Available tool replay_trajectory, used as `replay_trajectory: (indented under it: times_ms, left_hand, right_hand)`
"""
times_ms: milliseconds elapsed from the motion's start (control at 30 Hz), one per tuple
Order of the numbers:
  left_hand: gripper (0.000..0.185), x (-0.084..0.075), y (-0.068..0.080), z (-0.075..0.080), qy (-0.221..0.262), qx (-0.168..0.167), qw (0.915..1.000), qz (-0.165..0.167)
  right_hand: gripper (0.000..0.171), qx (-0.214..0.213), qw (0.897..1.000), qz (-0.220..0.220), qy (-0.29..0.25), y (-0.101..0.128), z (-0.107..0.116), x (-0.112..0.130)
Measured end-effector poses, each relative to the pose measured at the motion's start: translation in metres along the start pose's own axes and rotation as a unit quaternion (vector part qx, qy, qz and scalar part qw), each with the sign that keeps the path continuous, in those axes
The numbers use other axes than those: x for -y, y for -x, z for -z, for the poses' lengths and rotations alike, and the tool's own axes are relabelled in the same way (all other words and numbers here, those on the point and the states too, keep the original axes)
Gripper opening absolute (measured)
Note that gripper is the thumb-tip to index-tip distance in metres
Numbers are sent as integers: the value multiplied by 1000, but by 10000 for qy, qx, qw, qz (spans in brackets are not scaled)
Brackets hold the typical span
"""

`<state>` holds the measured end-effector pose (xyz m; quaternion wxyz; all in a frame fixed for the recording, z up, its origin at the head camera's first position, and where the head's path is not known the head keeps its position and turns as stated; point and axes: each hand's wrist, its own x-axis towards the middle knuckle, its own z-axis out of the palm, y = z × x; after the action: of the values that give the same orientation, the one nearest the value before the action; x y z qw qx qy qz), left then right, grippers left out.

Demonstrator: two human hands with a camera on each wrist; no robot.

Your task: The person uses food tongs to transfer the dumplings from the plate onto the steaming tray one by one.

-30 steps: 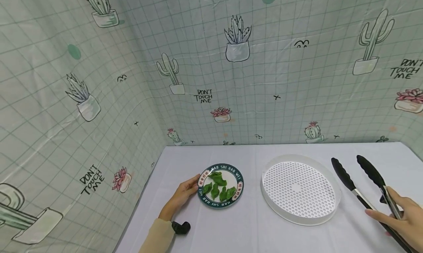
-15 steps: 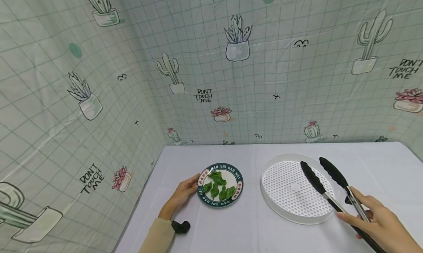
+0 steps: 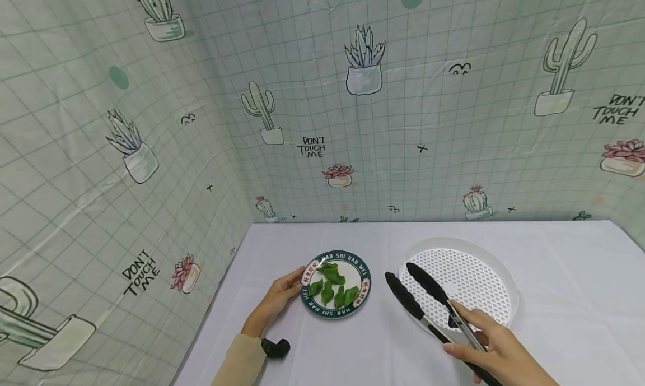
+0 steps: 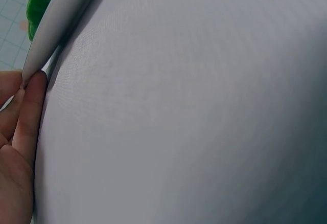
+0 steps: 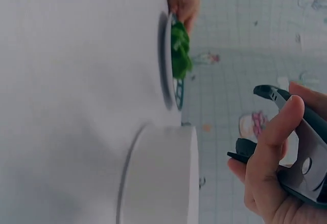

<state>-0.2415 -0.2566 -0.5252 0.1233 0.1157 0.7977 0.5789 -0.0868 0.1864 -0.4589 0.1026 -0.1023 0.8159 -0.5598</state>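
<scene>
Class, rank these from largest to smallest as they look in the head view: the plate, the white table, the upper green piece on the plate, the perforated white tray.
1. White table
2. Perforated white tray, though the tongs cover part of it
3. Plate
4. Upper green piece

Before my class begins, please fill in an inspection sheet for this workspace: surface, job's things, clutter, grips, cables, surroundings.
Surface: white table, no spill seen.
Job's things: plate bearing green pieces; perforated tray to its right; black-tipped tongs, tips apart, gripping nothing.
Clutter: nothing seen.
Grips: left grip pinches the plate's edge; right grip holds the tongs raised.
Cables: nothing seen.
Surroundings: backdrop printed with cacti and "DON'T TOUCH ME".
</scene>
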Motion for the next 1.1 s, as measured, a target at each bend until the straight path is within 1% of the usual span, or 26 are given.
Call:
replay_trajectory:
  times_ms: [67,233,367,433,533,600,733,833,1000,1100]
  left_hand:
    - [51,0,0,0,-27,-11,10000,18]
    - [49,0,0,-1,33,-133,9999,88]
    - [49,1,0,0,64,-179,9998,95]
    - [50,1,0,0,41,-176,9998,96]
    - [50,2,0,0,18,-173,9998,116]
    - [51,2,0,0,3,-178,9998,132]
    - [50,3,-1,0,12,-157,9998,100]
    - [50,4,-1,0,56,-117,9999,67]
    - [50,4,-1,0,136,-111,9998,70]
    - [50,4,-2,0,167,-93,9998,77]
  right_hand:
    - [79,112,9996,41,-250,-4,-9,3]
    - [79,275,9977,116,-611,-14,-27,11]
    - [81,349,9966,27,-747,-22,-40,16]
    - [82,390,9956,-111,-848,-25,-47,18]
    - [83,398,9945,-293,-923,-30,-56,19]
    - [83,421,9939,-302,-973,-32,-63,18]
    - [81,450,9935,-177,-1028,-38,-73,17]
    - [81,437,9944,-151,-950,-42,-78,17]
    - [82,492,9943,-307,-895,-49,-84,18]
    - [83,439,9948,-393,-825,-52,-86,19]
